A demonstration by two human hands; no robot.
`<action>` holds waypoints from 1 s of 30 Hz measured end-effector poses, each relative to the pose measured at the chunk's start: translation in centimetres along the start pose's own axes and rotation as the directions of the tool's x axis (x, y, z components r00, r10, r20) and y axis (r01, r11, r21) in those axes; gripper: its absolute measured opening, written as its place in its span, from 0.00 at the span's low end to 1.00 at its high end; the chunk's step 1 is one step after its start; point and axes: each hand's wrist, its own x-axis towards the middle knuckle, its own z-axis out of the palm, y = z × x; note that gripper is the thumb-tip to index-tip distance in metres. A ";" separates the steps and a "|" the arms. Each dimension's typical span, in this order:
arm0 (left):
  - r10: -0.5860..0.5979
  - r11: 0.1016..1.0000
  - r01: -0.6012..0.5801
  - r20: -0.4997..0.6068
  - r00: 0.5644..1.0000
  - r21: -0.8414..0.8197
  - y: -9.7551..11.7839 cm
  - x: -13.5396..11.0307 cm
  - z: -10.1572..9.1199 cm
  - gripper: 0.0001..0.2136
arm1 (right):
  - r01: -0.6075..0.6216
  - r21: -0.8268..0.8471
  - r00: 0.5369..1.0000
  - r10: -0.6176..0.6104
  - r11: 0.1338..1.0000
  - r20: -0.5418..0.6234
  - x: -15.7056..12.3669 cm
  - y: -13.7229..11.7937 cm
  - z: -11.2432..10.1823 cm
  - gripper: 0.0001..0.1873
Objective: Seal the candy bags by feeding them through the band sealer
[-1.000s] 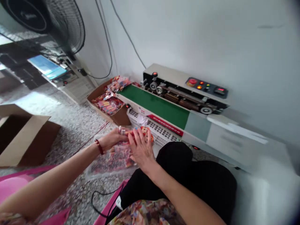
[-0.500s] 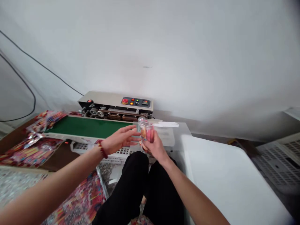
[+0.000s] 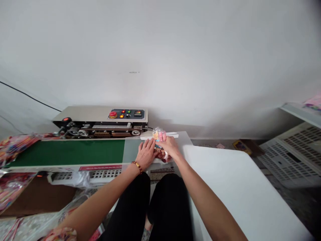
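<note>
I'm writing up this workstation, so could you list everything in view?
Held packet: one, clear with pink and yellow, between the hands
Machine: one, beige and black, against the wall
Stop button: one, red, on the machine
Belt: one, green, before the machine
Other packets: several, mostly pink and red, left
Cardboard box: one, brown, lower left
Paper strips: count unclear, white, behind the held packet
Table: one, white, right
Crate: at least one, pale, far right
Cable: at least one, black, left wall
Bracelet: one, dark red and gold, left wrist
Trousers: one pair, black, bottom centre
Left hand: one, bare, touching the held packet
Right hand: one, bare, holding it
</note>
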 end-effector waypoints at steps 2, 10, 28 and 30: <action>-0.014 1.000 0.015 -0.027 1.000 0.015 0.0 0.0 0.3 0.25 | 0.027 -0.265 0.998 -0.039 0.964 -0.040 0.2 0.3 -0.6 0.32; 0.048 0.998 -0.049 -0.063 0.997 -0.025 0.3 1.0 -0.1 0.24 | 0.206 -0.487 0.978 -0.190 0.849 0.083 0.4 -0.5 -2.1 0.33; 0.165 0.985 -0.162 0.038 0.986 -0.054 -4.8 0.7 0.1 0.24 | 0.640 -0.569 0.741 -0.610 0.517 0.280 -0.1 0.1 -0.9 0.17; 0.135 0.991 -0.134 0.040 0.990 -0.023 -5.1 0.5 0.1 0.24 | 0.663 -0.573 0.716 -0.631 0.482 0.298 -0.5 -0.2 -0.9 0.15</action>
